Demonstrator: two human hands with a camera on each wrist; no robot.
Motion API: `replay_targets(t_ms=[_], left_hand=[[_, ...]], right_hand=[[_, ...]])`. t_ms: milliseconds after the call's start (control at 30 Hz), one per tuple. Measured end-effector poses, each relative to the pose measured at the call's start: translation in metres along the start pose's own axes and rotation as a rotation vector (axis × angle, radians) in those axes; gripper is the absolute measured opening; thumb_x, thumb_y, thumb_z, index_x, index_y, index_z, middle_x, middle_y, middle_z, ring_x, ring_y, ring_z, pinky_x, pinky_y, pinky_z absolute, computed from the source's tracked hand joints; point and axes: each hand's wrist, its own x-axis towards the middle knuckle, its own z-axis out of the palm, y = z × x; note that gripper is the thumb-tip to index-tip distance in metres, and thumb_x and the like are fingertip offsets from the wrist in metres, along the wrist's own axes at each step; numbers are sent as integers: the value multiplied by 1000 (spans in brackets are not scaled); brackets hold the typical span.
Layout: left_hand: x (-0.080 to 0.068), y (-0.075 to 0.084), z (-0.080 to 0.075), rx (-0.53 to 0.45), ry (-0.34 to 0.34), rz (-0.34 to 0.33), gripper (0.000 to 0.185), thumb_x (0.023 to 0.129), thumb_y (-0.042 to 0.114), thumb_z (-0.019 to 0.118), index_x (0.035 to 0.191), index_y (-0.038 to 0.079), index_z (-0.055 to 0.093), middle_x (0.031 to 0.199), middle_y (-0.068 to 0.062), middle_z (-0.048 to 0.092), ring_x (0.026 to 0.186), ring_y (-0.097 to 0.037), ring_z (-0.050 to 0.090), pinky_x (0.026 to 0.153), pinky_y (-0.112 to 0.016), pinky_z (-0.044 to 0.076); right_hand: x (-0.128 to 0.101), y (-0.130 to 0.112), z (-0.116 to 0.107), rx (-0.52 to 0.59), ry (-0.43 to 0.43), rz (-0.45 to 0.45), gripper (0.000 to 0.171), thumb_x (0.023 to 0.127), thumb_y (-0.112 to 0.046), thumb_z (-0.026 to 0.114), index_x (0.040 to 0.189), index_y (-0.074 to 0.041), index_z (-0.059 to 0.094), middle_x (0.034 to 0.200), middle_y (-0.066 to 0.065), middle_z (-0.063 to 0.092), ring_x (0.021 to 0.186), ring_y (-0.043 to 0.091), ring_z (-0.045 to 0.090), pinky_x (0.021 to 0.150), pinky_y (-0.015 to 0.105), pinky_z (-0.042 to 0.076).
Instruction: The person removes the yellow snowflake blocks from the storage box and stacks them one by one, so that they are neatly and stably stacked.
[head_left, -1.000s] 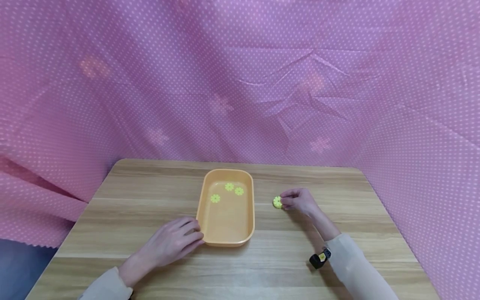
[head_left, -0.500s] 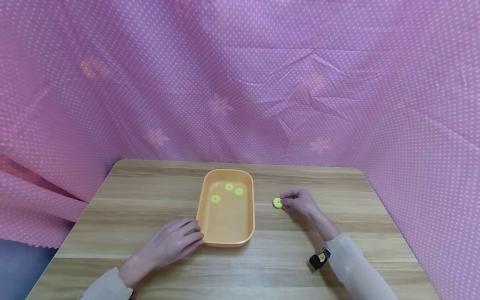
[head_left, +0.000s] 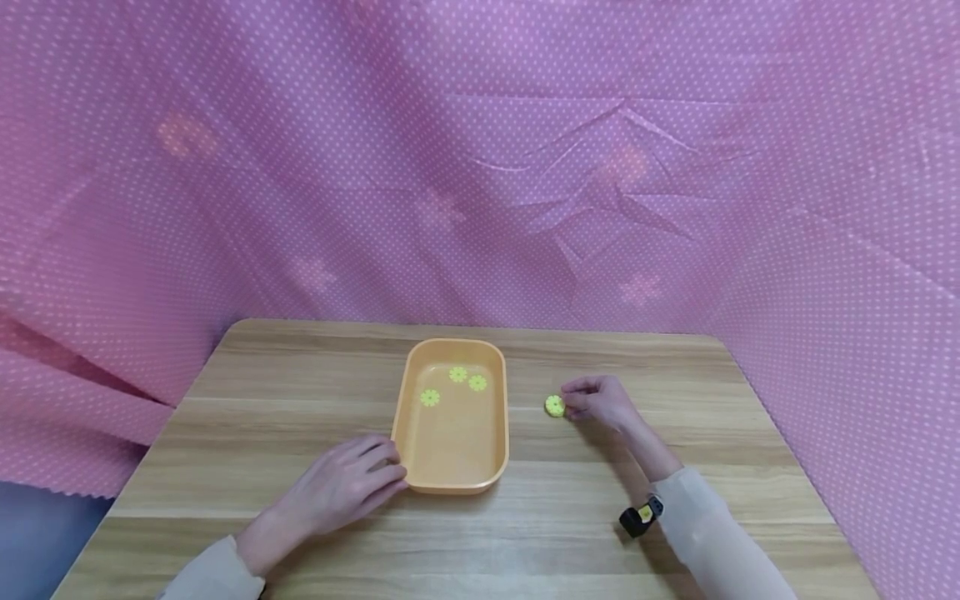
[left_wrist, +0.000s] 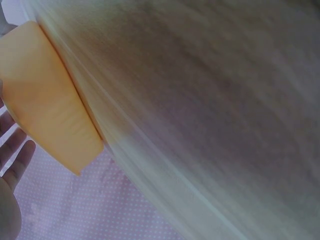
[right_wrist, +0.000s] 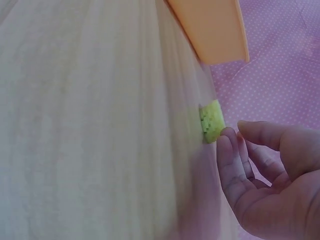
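The small round yellow-green flower-patterned disc (head_left: pixel 554 406) lay flat on the light wooden table (head_left: pixel 675 467), just beside the curled fingertips (right_wrist: pixel 226 145) of the right hand (head_left: pixel 600 402), on that hand's left side and to the right of the orange rectangular plastic tray (head_left: pixel 452 483). Whether those fingertips pinched the disc or merely touched it could not be told. The left hand (head_left: pixel 345 483) rested open against the tray's near-left corner. Three similar discs (head_left: pixel 455 384) lay inside the tray.

Wooden table (head_left: pixel 300 383); pink polka-dot fabric backdrop (head_left: pixel 480 167) all round.
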Motion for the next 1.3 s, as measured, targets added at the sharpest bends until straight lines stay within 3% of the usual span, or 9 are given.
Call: replay_targets(t_ms=[567, 867, 967, 1200, 1300], left_hand=[[-1, 0, 0, -8, 10, -2, 13, 89, 28, 67, 90, 17, 72, 94, 2, 67, 93, -19, 65, 81, -36, 58], [-1, 0, 1, -15, 21, 11, 12, 89, 28, 67, 90, 17, 72, 94, 2, 66, 92, -19, 65, 80, -36, 58], [-1, 1, 1, -12, 22, 11, 12, 89, 28, 67, 90, 17, 72, 93, 2, 66, 93, -19, 65, 80, -36, 58], [-1, 2, 0, -14, 15, 0, 13, 90, 28, 66, 90, 17, 72, 93, 1, 67, 93, -19, 65, 81, -35, 58], [0, 2, 0, -13, 15, -3, 13, 91, 29, 65, 90, 17, 71, 93, 1, 67, 93, -19, 65, 80, -35, 58]], right_hand=[[-7, -39, 12, -37, -28, 15, 37, 88, -12, 69, 119, 6, 62, 107, 24, 68, 82, 20, 71, 81, 35, 62], [-9, -68, 31, -99, -101, -29, 35, 89, -15, 69, 118, 3, 63, 114, 29, 64, 97, 37, 70, 89, 45, 58], [-10, -77, 39, -94, -116, -53, 33, 88, -12, 69, 117, 3, 64, 112, 30, 65, 96, 37, 70, 89, 47, 58], [-6, -93, 61, -59, -156, -89, 32, 87, -9, 69, 115, 7, 64, 101, 22, 68, 88, 32, 71, 80, 37, 62], [-3, -98, 70, -48, -175, -105, 33, 87, -8, 70, 115, 8, 63, 99, 20, 69, 89, 33, 70, 82, 39, 61]])
